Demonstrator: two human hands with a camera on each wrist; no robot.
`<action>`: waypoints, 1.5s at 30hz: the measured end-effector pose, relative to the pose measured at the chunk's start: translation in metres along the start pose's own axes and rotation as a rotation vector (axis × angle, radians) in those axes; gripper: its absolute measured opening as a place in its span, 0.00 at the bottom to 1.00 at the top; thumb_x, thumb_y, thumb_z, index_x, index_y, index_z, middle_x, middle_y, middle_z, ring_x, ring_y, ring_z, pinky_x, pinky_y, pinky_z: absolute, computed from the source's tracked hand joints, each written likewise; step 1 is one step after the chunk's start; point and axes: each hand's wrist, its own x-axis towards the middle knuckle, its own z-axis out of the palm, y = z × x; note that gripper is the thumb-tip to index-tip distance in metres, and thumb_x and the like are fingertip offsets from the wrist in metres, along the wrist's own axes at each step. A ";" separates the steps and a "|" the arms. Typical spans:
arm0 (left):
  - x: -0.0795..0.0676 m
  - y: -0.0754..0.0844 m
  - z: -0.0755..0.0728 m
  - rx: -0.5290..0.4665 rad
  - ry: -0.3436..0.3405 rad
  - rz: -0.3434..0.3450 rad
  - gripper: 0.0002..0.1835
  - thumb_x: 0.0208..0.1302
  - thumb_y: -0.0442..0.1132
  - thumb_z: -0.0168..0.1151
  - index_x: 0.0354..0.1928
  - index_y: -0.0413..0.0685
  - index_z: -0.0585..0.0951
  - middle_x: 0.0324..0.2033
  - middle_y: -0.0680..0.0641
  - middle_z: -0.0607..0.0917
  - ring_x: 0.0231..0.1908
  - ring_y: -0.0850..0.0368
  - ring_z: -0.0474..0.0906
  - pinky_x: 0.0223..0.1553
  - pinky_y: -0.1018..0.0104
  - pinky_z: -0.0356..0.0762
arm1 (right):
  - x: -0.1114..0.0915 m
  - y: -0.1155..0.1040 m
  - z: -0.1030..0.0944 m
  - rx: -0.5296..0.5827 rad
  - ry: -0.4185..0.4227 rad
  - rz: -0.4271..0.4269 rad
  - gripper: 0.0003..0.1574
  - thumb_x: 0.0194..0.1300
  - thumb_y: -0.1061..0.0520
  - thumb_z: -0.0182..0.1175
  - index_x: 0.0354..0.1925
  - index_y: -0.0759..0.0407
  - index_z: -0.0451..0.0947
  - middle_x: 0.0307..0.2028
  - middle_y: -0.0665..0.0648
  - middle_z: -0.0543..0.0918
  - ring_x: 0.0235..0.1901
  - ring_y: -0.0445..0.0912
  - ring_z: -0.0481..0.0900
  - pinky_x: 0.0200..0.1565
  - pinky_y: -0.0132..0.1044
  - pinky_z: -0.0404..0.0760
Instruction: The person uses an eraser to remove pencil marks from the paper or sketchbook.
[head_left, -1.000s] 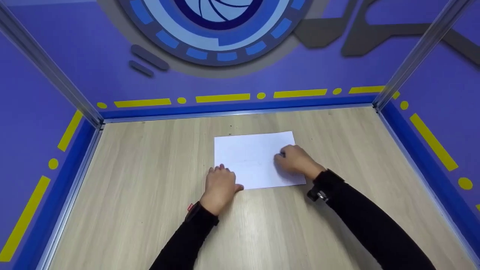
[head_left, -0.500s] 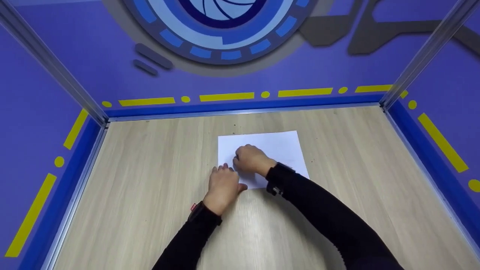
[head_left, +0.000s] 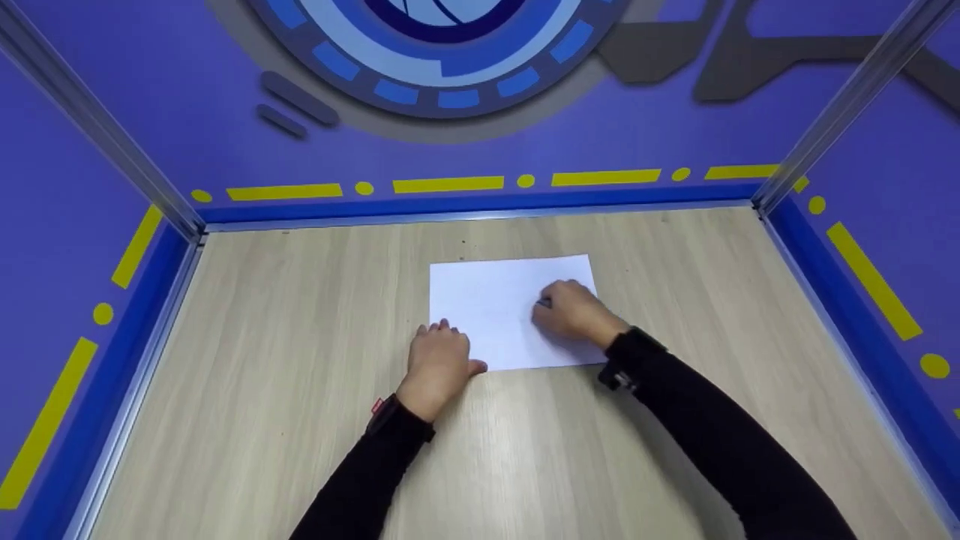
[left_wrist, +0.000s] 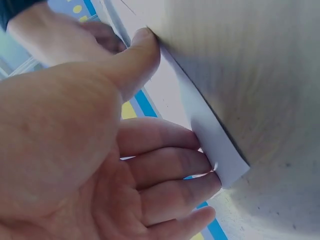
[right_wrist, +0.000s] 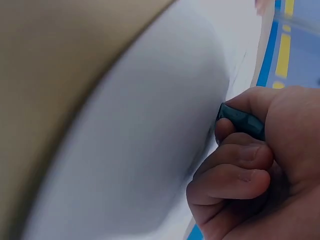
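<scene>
A white sheet of paper [head_left: 487,300] lies on the wooden table, with very faint marks on it in the right wrist view. My left hand [head_left: 437,364] rests on its lower left corner. In the left wrist view the left fingers [left_wrist: 170,165] are extended, tips against the sheet, and the thumb [left_wrist: 142,55] presses near its front edge. Over the paper's right part, my right hand [head_left: 574,311] pinches a small dark teal block [right_wrist: 245,122] against the surface, the other fingers curled in. The palm hides most of the block, so its kind is unclear.
Bare wooden tabletop [head_left: 300,337] surrounds the paper. Purple-blue printed panels [head_left: 450,150] with yellow dashes stand at the back and both sides, joined by metal corner posts [head_left: 832,112]. Black sleeves cover both arms.
Holding the block, my right hand swept left across the paper close to the left hand, then back to the right part. The left hand stayed on the corner. The view shifted slightly.
</scene>
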 end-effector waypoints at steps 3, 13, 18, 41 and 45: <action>0.000 -0.003 -0.002 -0.022 -0.022 0.000 0.37 0.68 0.70 0.71 0.54 0.40 0.91 0.55 0.38 0.91 0.59 0.43 0.87 0.62 0.48 0.83 | -0.009 0.022 -0.009 0.028 0.024 0.048 0.22 0.71 0.54 0.58 0.21 0.51 0.64 0.25 0.52 0.68 0.29 0.49 0.71 0.33 0.43 0.68; 0.001 -0.013 -0.004 -0.119 0.016 0.033 0.34 0.68 0.64 0.75 0.48 0.35 0.92 0.54 0.33 0.92 0.49 0.38 0.90 0.55 0.46 0.87 | -0.019 0.038 -0.015 0.023 0.033 0.081 0.21 0.73 0.52 0.58 0.47 0.67 0.89 0.48 0.65 0.88 0.48 0.57 0.82 0.55 0.53 0.83; 0.002 -0.024 -0.009 -0.254 0.007 0.054 0.32 0.70 0.61 0.75 0.45 0.33 0.91 0.54 0.31 0.92 0.48 0.35 0.90 0.59 0.44 0.85 | -0.022 0.036 -0.014 -0.005 0.022 0.107 0.23 0.76 0.51 0.58 0.49 0.68 0.88 0.46 0.63 0.88 0.44 0.55 0.81 0.51 0.52 0.83; 0.009 -0.036 -0.008 -0.243 0.096 -0.010 0.40 0.63 0.62 0.80 0.64 0.36 0.86 0.65 0.34 0.88 0.61 0.38 0.86 0.60 0.45 0.86 | 0.016 -0.087 0.018 0.003 -0.121 -0.067 0.22 0.80 0.46 0.59 0.29 0.56 0.82 0.28 0.53 0.81 0.33 0.48 0.78 0.46 0.47 0.82; 0.010 -0.030 -0.002 -0.255 0.054 0.006 0.47 0.62 0.63 0.81 0.70 0.32 0.82 0.70 0.32 0.83 0.64 0.35 0.83 0.65 0.44 0.83 | 0.030 -0.106 0.028 -0.029 -0.150 -0.055 0.22 0.79 0.47 0.59 0.38 0.62 0.89 0.33 0.57 0.87 0.35 0.51 0.80 0.48 0.48 0.84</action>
